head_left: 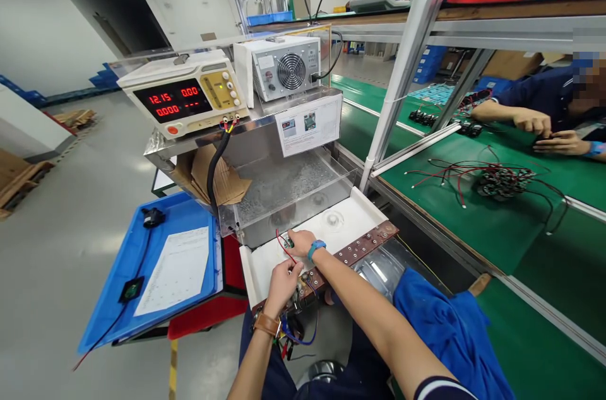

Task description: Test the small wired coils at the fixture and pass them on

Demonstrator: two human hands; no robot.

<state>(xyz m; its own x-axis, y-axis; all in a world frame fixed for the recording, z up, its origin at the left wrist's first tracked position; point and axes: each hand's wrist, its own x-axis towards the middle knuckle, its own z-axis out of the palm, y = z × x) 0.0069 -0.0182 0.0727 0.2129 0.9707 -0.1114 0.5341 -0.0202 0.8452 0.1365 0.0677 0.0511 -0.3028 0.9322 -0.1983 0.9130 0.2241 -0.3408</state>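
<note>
Over the white tray [360, 214] my right hand [303, 243], with a blue band at the wrist, grips a small circuit board [288, 241]; the fingers partly cover it. A thin red wire [283, 242] runs from near the board toward my left hand [283, 286]. That hand, wearing a brown-strapped watch, is closed in a pinch on the wire just in front of the board. Along the tray's near edge lies a brown strip [367, 245] with rows of metal studs, and wires and small parts crowd its left end below my hands.
A power supply [182, 97] with lit red digits stands behind, beside a grey fan-backed unit [288, 69]. The blue tray [108, 280] at left bears a paper sheet. At right, wired parts [504, 182] lie on the green table and a co-worker's hands [544, 132] handle something dark.
</note>
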